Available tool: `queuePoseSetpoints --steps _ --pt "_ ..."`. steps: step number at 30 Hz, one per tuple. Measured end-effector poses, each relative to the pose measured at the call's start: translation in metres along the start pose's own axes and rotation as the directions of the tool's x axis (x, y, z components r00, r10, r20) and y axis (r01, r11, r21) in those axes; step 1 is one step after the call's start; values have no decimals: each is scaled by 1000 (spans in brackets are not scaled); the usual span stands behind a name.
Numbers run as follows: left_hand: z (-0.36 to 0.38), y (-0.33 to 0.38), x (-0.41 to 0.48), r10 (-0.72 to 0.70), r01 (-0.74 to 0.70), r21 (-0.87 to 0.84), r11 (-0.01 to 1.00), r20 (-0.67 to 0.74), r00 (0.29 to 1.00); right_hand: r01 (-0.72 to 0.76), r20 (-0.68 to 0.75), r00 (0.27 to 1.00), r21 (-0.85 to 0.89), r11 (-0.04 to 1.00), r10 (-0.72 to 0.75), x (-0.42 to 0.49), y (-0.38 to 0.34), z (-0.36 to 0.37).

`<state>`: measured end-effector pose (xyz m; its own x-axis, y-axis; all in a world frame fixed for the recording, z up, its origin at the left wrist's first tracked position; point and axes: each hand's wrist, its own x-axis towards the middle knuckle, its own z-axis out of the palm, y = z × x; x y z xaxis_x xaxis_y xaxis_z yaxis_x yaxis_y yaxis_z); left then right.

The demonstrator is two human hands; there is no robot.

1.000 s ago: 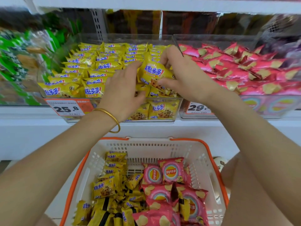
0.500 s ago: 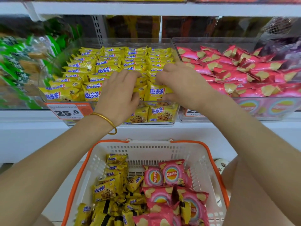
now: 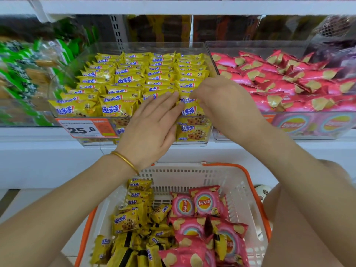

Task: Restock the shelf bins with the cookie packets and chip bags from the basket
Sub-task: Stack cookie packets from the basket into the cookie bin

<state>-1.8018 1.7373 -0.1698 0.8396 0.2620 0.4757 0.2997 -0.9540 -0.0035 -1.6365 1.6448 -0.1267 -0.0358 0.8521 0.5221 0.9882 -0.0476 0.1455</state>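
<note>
A clear shelf bin (image 3: 194, 46) holds neat rows of yellow cookie packets (image 3: 123, 79). My right hand (image 3: 223, 101) pinches the top edge of one yellow packet (image 3: 192, 110) standing in the bin's front right row. My left hand (image 3: 152, 128) lies flat beside it, its straight fingertips touching that packet and its neighbours. To the right, a second clear bin (image 3: 250, 45) is full of pink chip bags (image 3: 289, 81). Below the shelf, a white basket with an orange rim (image 3: 240, 189) holds loose yellow cookie packets (image 3: 125, 222) on its left and pink chip bags (image 3: 204, 203) on its right.
An orange price tag reading 25.8 (image 3: 84, 129) hangs on the cookie bin's front. Green snack bags (image 3: 19, 74) fill the bin to the left; dark purple bags (image 3: 337, 45) sit at far right. A white shelf edge (image 3: 173, 6) runs overhead. My knee (image 3: 317, 209) is beside the basket.
My right hand has brought a yellow packet down from above the rows into the front right row. My left hand has followed, fingers now flat against the packets.
</note>
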Motion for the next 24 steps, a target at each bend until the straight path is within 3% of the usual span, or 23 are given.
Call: queuePoseSetpoints --steps 2,4,6,8,10,13,18,22,24 --pt "-7 3 -14 32 -32 2 999 -88 996 -5 -255 966 139 990 41 -17 -14 -1" --pt "-10 3 -36 63 -61 19 998 -103 993 20 -268 962 228 974 43 -37 -35 12" --pt "-5 0 -57 109 -109 9 994 22 994 26 -152 988 297 954 20 -54 -55 40" --pt "5 -7 -70 124 -121 -24 992 228 966 -41 180 983 342 939 -23 -66 -71 77" --pt "17 -14 -81 80 -69 -41 997 425 902 -129 536 841 340 932 -79 -79 -85 123" --pt "35 -22 -93 28 -21 -19 1000 575 818 -188 773 611 352 917 -172 -102 -106 188" --pt "47 -31 -101 -59 -29 109 994 723 688 -252 879 435 327 911 -195 -138 -150 271" --pt "52 -39 -104 -106 11 129 992 752 651 -502 948 305 237 832 -87 -161 -188 318" --pt "56 -43 -106 -102 0 131 991 770 629 -603 957 288 185 776 -4 -163 -196 331"
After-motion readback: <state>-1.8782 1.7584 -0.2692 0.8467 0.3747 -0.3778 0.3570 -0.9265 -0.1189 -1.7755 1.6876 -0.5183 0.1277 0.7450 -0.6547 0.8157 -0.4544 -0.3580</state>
